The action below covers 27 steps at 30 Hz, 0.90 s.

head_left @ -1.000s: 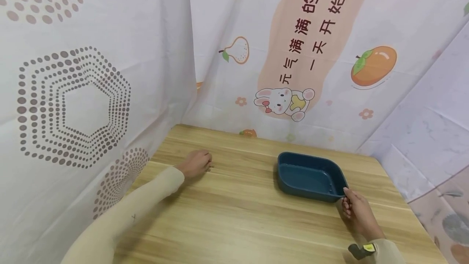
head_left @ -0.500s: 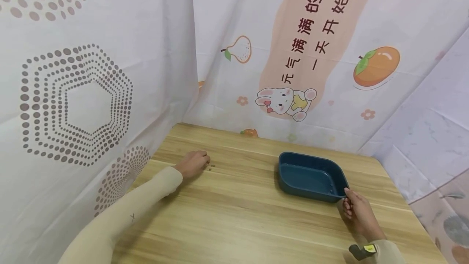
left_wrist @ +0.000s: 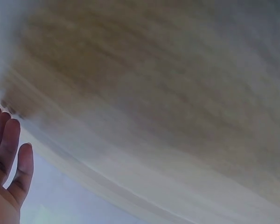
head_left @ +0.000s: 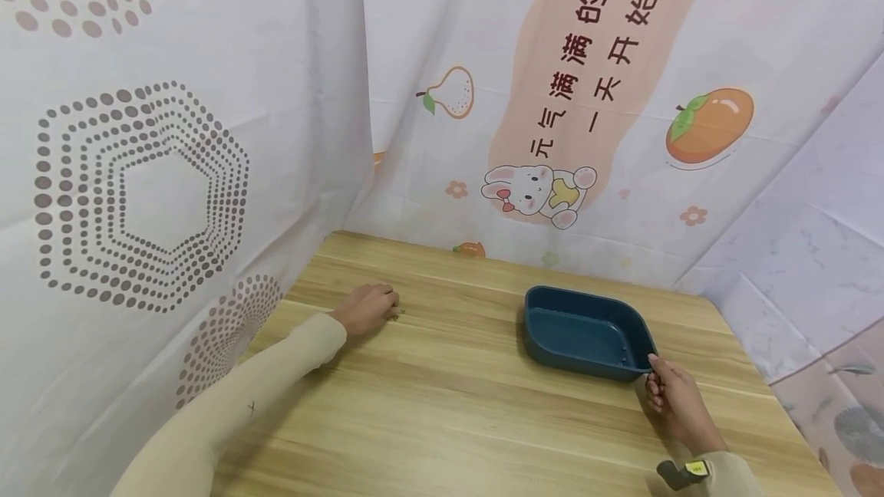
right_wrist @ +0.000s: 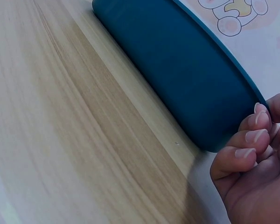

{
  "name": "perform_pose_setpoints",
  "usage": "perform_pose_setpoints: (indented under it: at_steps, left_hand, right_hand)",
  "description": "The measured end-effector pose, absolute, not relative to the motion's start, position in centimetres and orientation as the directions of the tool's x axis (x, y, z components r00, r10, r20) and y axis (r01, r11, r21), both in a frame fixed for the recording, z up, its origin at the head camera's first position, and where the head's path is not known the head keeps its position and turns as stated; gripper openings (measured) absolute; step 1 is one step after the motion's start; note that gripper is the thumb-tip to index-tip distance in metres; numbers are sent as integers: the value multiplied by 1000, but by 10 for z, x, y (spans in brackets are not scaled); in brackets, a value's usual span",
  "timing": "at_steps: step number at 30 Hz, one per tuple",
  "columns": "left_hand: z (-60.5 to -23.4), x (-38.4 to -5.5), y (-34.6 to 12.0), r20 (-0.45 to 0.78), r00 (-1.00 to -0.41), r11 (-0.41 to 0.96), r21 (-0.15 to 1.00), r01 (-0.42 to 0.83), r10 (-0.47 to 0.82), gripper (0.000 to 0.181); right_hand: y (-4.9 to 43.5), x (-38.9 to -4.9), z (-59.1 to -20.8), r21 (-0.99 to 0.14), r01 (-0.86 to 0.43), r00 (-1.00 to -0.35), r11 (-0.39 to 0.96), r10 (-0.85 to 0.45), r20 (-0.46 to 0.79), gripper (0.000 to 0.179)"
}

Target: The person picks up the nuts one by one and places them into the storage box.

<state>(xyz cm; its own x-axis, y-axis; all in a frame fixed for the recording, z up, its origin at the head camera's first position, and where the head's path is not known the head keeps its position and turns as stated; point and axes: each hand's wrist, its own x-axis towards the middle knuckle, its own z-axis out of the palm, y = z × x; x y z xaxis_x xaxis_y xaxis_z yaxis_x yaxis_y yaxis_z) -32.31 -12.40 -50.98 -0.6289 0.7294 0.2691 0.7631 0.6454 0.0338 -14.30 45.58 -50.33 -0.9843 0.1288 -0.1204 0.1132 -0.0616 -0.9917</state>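
Note:
On the left of the wooden table (head_left: 442, 374), my left hand (head_left: 367, 308) reaches down beside several tiny dark bits (head_left: 398, 314), too small to make out. In the left wrist view its fingers (left_wrist: 9, 140) are relaxed and nearly straight; the thumb is out of sight, and nothing held can be seen. My right hand (head_left: 680, 401) pinches the near right corner of a dark blue plastic tub (head_left: 580, 363) between thumb and fingers. The tub sits upright on the table, with several small dark bits (head_left: 625, 357) inside at its right end. Curled fingers (right_wrist: 245, 154) show at its rim in the right wrist view.
A patterned white cloth (head_left: 276, 98) hangs along the left side. Behind the table hangs a printed cloth (head_left: 428, 190) with fruit, a rabbit and writing, and a pale cloth (head_left: 815, 267) hangs on the right. A black strap device (head_left: 682, 474) is at the right wrist.
My left hand shifted slightly back from the dark bits, then moved slightly right, close over them again. The right hand and the tub stayed in place.

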Motion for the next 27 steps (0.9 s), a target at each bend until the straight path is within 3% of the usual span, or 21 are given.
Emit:
perform_pose_setpoints:
  at_steps: [3, 18, 27]
  left_hand:
    - [-509, -323, -122, 271, -625, 636, 56, 770, 732, 19]
    - [-508, -320, -123, 216, -653, 648, 103, 754, 726, 18]
    - [-503, -315, -126, 156, -718, 705, 139, 695, 678, 19]
  right_hand:
    - [456, -143, -503, -992, 108, -985, -65, 127, -116, 41]
    - [455, -143, -503, -990, 136, -980, -39, 142, -140, 41]
    - [455, -142, -501, -991, 132, -981, -35, 139, -136, 41]
